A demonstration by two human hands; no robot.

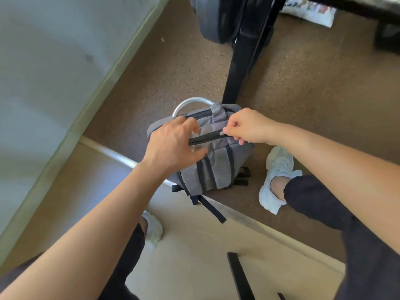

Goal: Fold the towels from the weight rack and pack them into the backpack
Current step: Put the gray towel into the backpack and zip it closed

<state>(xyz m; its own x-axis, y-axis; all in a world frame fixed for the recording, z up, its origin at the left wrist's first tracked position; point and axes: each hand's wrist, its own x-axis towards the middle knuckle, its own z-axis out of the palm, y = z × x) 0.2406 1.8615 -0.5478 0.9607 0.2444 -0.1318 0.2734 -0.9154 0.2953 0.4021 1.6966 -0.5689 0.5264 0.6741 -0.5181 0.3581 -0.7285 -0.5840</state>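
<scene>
Right now my left hand [171, 146] grips the top of the grey backpack [207, 169], fingers and thumb curled over the fabric to steady it. My right hand [249, 126] pinches the small metal zip pull [221, 133] at the right end of the dark zip [205, 138]. The backpack stands on the brown floor, with the black post of the weight rack [242, 68] rising just behind it and a weight plate [214, 18] further back.

I see no towel in my hands or on the backpack. I can't tell whether the zip is being opened or closed, so I can't tell whether packing is finished or hasn't begun. A pale patterned cloth [309, 9] lies well beyond the backpack; I can't tell whether it is a towel.

No brand, label or writing on the backpack is readable.
</scene>
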